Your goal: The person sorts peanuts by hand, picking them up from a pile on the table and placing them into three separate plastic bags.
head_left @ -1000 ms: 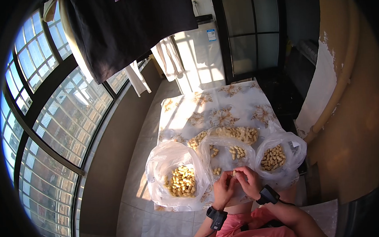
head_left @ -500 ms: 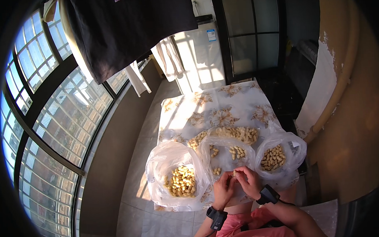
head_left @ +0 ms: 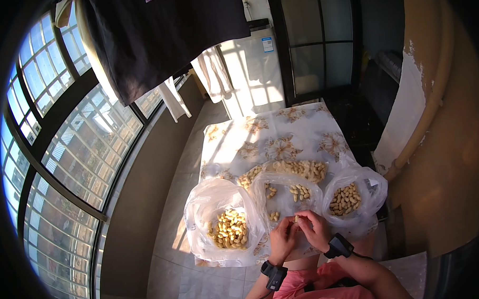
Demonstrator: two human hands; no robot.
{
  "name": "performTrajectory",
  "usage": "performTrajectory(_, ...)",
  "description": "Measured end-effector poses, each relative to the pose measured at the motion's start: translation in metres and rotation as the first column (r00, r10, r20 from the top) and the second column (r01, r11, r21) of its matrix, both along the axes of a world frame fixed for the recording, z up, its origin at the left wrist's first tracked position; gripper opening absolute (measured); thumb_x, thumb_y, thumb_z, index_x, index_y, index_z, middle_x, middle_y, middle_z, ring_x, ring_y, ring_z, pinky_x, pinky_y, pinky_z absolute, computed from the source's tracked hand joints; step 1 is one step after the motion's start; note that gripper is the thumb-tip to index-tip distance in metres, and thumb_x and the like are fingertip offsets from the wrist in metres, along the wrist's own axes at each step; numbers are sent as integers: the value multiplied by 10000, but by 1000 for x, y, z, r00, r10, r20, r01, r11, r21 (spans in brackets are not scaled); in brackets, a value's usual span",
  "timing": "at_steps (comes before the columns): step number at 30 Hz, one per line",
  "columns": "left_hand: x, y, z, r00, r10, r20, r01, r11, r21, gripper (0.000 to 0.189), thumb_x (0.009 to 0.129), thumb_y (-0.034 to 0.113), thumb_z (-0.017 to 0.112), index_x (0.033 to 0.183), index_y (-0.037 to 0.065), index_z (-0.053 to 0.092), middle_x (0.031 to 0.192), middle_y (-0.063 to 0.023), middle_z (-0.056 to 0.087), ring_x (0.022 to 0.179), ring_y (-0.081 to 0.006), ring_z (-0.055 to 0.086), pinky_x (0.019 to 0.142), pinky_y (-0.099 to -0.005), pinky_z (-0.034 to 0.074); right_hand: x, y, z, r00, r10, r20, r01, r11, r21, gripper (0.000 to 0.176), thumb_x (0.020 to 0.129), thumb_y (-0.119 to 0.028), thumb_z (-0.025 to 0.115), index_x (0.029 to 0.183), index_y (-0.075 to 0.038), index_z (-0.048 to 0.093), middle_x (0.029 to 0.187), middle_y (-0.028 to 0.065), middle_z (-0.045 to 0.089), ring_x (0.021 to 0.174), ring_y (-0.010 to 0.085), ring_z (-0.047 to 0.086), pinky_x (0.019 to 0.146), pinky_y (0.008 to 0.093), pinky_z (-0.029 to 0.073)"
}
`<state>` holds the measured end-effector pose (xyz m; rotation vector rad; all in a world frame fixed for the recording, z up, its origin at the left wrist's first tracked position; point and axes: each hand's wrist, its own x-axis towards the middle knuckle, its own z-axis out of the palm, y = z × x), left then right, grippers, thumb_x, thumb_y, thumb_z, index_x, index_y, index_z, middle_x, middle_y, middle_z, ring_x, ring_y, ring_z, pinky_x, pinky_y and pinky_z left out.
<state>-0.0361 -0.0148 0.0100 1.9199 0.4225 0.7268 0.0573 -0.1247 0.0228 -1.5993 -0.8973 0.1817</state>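
My left hand point(head_left: 283, 237) and my right hand point(head_left: 315, 231) meet at the table's near edge, fingertips pinched together. Between them shows the pale tip of a peanut point(head_left: 296, 219); the fingers cover most of it. Just beyond my hands, a middle plastic bag point(head_left: 316, 191) holds a few small groups of peanuts point(head_left: 300, 192). To the left, a larger plastic bag point(head_left: 197, 214) stands open around a sunlit heap of peanuts point(head_left: 229, 229). Another open bag point(head_left: 377, 197) on the right contains more peanuts point(head_left: 345, 199).
A flowered tablecloth point(head_left: 281, 148) covers the table. Behind the middle bag lies a long pile of peanuts point(head_left: 298, 169). Dark clothing point(head_left: 167, 41) hangs at upper left, near barred windows point(head_left: 86, 149). A white fridge point(head_left: 252, 70) stands past the table.
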Motion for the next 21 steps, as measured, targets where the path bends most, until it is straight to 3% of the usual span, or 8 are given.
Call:
performTrajectory(8, -1, -1, 3, 1000, 15, -14, -15, 1000, 19, 189, 932, 111, 695, 1108, 48, 670, 861, -143, 719, 742, -251, 728, 652, -335, 540, -1, 1, -5, 1000, -15, -12, 16, 1000, 17, 155, 993, -143, 634, 1092, -24, 641, 898, 111, 689, 719, 189, 636, 653, 305, 497)
performTrajectory(21, 0, 0, -6, 1000, 27, -13, -28, 999, -32, 230, 899, 110, 731, 1102, 64, 633, 777, -93, 700, 674, -217, 701, 615, -324, 529, 0, 0, -7, 1000, -4, -17, 4, 1000, 12, 180, 977, -165, 668, 1062, -23, 597, 886, 112, 695, 792, 219, 686, 693, 322, 528)
